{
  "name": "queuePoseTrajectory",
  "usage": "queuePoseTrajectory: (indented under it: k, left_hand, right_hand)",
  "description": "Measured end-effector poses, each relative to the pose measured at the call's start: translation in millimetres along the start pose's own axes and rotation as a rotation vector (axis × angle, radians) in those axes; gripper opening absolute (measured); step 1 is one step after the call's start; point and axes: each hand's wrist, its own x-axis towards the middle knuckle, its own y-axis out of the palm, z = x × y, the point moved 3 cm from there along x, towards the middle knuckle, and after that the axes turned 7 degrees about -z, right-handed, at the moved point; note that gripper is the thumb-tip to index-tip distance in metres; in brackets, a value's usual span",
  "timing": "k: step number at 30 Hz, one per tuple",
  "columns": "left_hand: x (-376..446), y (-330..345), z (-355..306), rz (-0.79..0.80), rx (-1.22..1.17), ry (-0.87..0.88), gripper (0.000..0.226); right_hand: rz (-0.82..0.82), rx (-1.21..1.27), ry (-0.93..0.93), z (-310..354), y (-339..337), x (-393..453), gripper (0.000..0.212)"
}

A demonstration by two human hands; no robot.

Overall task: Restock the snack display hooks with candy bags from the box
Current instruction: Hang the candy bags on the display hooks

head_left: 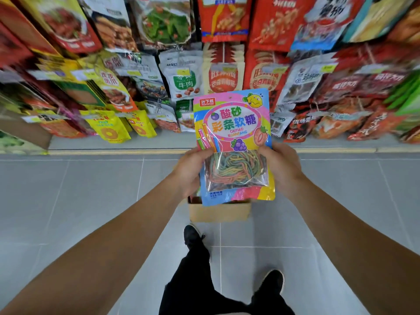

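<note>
Both hands grip one candy bag (234, 142) by its lower sides, left hand (189, 170) and right hand (281, 169) curled round the edges, keeping it upright and facing me, I reckon to line it up for a hook. Below it sits the cardboard box (219, 211) on grey floor tiles (91, 189), before a wall of hanging snack packets (184, 80).
</note>
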Motion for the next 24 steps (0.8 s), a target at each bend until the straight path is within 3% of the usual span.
queuePoseTrajectory:
  k: [7, 11, 17, 24]
  left_hand:
    - [-65, 125, -3, 0.055, 0.019, 0.19, 0.029]
    - [-99, 199, -20, 0.092, 0.038, 0.288, 0.025]
    - [-115, 271, -56, 0.143, 0.112, 0.401, 0.027]
    - [-96, 323, -92, 0.182, 0.163, 0.429, 0.023]
  right_hand:
    - [0.003, 0.041, -0.179, 24, -149, -16, 0.035]
    - [-0.02, 0.068, -0.26, 46, -227, -15, 0.05]
    - [-0.047, 0.086, -0.341, 79, -300, -5, 0.056]
    - [-0.066, 0.081, -0.339, 96, -335, 36, 0.056]
